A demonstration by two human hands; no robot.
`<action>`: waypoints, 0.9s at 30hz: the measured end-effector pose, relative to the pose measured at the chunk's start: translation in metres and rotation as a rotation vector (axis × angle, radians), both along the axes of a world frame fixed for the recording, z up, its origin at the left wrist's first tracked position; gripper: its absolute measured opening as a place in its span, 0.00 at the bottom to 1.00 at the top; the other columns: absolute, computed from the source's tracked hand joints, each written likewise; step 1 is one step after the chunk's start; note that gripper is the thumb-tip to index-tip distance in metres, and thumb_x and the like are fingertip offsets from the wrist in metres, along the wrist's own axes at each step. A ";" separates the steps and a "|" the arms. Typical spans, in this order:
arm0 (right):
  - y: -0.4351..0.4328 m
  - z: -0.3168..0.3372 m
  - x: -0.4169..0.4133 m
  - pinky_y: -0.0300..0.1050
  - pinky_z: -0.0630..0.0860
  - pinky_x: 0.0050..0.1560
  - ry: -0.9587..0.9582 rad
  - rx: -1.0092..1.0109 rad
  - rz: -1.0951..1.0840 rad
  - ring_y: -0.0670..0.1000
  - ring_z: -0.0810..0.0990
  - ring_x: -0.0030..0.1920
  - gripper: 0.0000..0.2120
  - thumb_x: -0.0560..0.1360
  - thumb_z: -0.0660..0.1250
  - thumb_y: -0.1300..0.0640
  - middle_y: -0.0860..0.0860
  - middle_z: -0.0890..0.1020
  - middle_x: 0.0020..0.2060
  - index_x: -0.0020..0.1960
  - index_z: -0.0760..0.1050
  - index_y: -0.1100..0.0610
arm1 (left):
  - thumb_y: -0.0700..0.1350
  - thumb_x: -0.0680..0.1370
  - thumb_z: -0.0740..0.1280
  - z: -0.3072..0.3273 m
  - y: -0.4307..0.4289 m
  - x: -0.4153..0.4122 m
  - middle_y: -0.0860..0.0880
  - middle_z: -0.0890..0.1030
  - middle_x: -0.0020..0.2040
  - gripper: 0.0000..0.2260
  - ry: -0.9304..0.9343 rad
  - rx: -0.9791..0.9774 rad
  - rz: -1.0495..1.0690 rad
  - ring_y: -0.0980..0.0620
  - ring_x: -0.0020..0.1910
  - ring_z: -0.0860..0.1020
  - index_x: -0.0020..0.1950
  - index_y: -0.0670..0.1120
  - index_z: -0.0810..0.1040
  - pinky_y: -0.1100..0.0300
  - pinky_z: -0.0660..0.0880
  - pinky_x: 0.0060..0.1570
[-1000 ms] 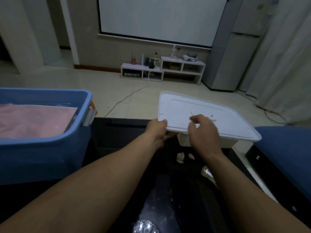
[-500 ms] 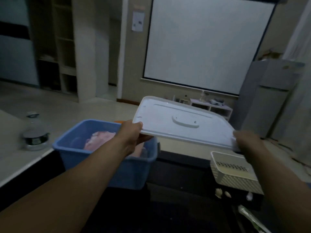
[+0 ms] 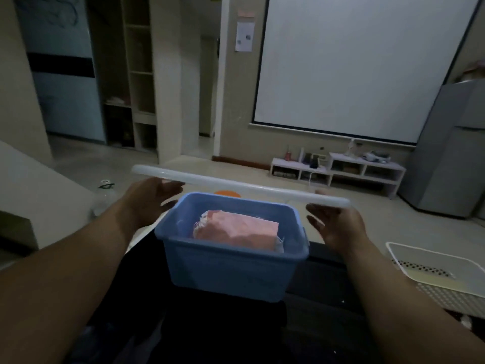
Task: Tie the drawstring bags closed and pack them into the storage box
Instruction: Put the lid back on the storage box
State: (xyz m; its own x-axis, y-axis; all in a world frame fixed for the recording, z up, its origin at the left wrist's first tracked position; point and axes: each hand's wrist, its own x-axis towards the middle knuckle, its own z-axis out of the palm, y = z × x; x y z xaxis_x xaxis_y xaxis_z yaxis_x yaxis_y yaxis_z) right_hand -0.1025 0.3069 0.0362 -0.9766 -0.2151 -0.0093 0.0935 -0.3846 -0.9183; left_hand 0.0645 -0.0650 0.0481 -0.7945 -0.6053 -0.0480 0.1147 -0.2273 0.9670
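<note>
Light: dim
Wall: projection screen (image 3: 362, 64)
Floor: pale tiles (image 3: 262, 185)
Furniture: low white shelf unit (image 3: 338, 170), grey refrigerator (image 3: 451, 153), open shelving (image 3: 136, 74)

**Dim room, soft picture**

Low, cool light throughout, brightest on the projector screen (image 3: 367, 64). The dark table (image 3: 210, 324) swallows detail. The white lid (image 3: 236, 186) smears with motion blur, forearms look soft, and walls bow outward toward the wide-angle edges.
</note>
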 end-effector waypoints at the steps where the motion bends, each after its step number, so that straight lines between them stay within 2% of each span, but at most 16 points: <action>1: 0.003 -0.005 -0.001 0.55 0.75 0.60 -0.021 -0.023 0.035 0.57 0.83 0.57 0.13 0.82 0.58 0.56 0.56 0.86 0.54 0.52 0.81 0.57 | 0.40 0.86 0.56 -0.007 -0.005 0.001 0.45 0.82 0.56 0.10 0.012 0.034 -0.052 0.47 0.59 0.80 0.57 0.46 0.78 0.49 0.75 0.61; 3: 0.006 -0.015 -0.002 0.52 0.75 0.53 -0.025 0.029 0.071 0.56 0.82 0.51 0.11 0.82 0.60 0.54 0.56 0.84 0.50 0.51 0.80 0.56 | 0.40 0.85 0.62 -0.014 -0.013 0.005 0.48 0.83 0.54 0.10 0.007 0.053 -0.093 0.53 0.51 0.85 0.63 0.44 0.79 0.56 0.82 0.50; 5: 0.004 -0.026 -0.006 0.50 0.77 0.47 -0.022 0.091 0.140 0.56 0.83 0.44 0.09 0.82 0.64 0.54 0.57 0.85 0.47 0.53 0.80 0.58 | 0.44 0.84 0.63 -0.015 -0.017 0.003 0.45 0.85 0.53 0.14 0.001 0.133 -0.166 0.49 0.46 0.86 0.66 0.41 0.80 0.55 0.82 0.44; 8: -0.006 -0.034 -0.015 0.53 0.77 0.52 -0.002 0.103 0.220 0.57 0.83 0.47 0.04 0.80 0.67 0.56 0.61 0.81 0.53 0.52 0.79 0.56 | 0.50 0.84 0.62 -0.021 -0.027 -0.007 0.42 0.85 0.50 0.16 -0.104 0.048 -0.153 0.44 0.45 0.84 0.63 0.41 0.81 0.52 0.79 0.45; 10: -0.012 -0.042 -0.026 0.54 0.76 0.56 0.043 0.169 0.202 0.57 0.82 0.50 0.02 0.80 0.67 0.58 0.60 0.81 0.54 0.51 0.78 0.54 | 0.50 0.84 0.64 -0.030 -0.033 -0.009 0.40 0.83 0.51 0.13 -0.222 -0.108 -0.144 0.44 0.45 0.83 0.58 0.42 0.81 0.52 0.77 0.48; 13: -0.013 -0.054 -0.029 0.49 0.79 0.49 0.115 0.454 0.079 0.54 0.84 0.50 0.16 0.80 0.66 0.67 0.55 0.85 0.54 0.63 0.81 0.54 | 0.46 0.83 0.68 -0.041 -0.032 -0.001 0.46 0.84 0.58 0.08 -0.430 -0.397 -0.179 0.48 0.55 0.81 0.58 0.45 0.82 0.53 0.74 0.53; 14: -0.012 -0.056 -0.026 0.47 0.79 0.48 0.119 0.516 0.048 0.53 0.83 0.50 0.18 0.81 0.66 0.66 0.54 0.84 0.55 0.68 0.79 0.56 | 0.44 0.83 0.68 -0.047 -0.031 0.000 0.46 0.84 0.59 0.08 -0.461 -0.460 -0.175 0.48 0.56 0.81 0.60 0.45 0.82 0.54 0.75 0.53; 17: -0.014 -0.066 -0.020 0.45 0.72 0.59 0.199 0.653 -0.013 0.52 0.78 0.58 0.20 0.83 0.65 0.61 0.50 0.79 0.66 0.74 0.74 0.59 | 0.41 0.85 0.64 -0.062 -0.022 0.002 0.44 0.83 0.61 0.11 -0.433 -0.619 -0.111 0.42 0.61 0.80 0.65 0.46 0.81 0.53 0.74 0.60; 19: -0.021 -0.064 -0.013 0.44 0.69 0.60 0.241 0.722 -0.020 0.51 0.74 0.58 0.19 0.85 0.62 0.59 0.47 0.75 0.63 0.75 0.73 0.57 | 0.43 0.85 0.62 -0.067 -0.016 -0.006 0.43 0.81 0.63 0.12 -0.425 -0.697 -0.026 0.41 0.60 0.79 0.66 0.47 0.81 0.52 0.73 0.60; 21: -0.027 -0.061 -0.013 0.45 0.70 0.59 0.274 0.821 -0.003 0.52 0.75 0.57 0.18 0.85 0.59 0.57 0.51 0.78 0.65 0.73 0.74 0.56 | 0.43 0.85 0.60 -0.069 -0.012 -0.017 0.42 0.80 0.64 0.14 -0.477 -0.752 0.056 0.43 0.57 0.76 0.69 0.44 0.79 0.54 0.70 0.56; 24: -0.033 -0.057 -0.026 0.43 0.68 0.59 0.269 0.954 0.028 0.55 0.76 0.61 0.19 0.85 0.58 0.56 0.56 0.77 0.70 0.74 0.73 0.58 | 0.41 0.84 0.60 -0.073 -0.013 -0.030 0.40 0.79 0.64 0.15 -0.501 -0.703 0.140 0.42 0.56 0.76 0.69 0.41 0.77 0.53 0.70 0.55; 27: -0.037 -0.065 -0.045 0.52 0.71 0.71 0.184 0.932 0.018 0.59 0.76 0.68 0.22 0.84 0.60 0.52 0.56 0.76 0.72 0.76 0.72 0.55 | 0.39 0.83 0.62 -0.081 -0.016 -0.038 0.38 0.79 0.60 0.14 -0.448 -0.483 0.154 0.41 0.53 0.77 0.67 0.37 0.76 0.53 0.72 0.52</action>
State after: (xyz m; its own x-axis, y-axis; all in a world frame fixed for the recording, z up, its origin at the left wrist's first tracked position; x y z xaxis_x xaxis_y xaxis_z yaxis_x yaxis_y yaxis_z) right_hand -0.1473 0.2704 -0.0287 -0.9763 -0.2142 -0.0309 -0.0848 0.5101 -0.8559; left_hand 0.0269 -0.0808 -0.0328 -0.6641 -0.7461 -0.0483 -0.3240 0.2289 0.9179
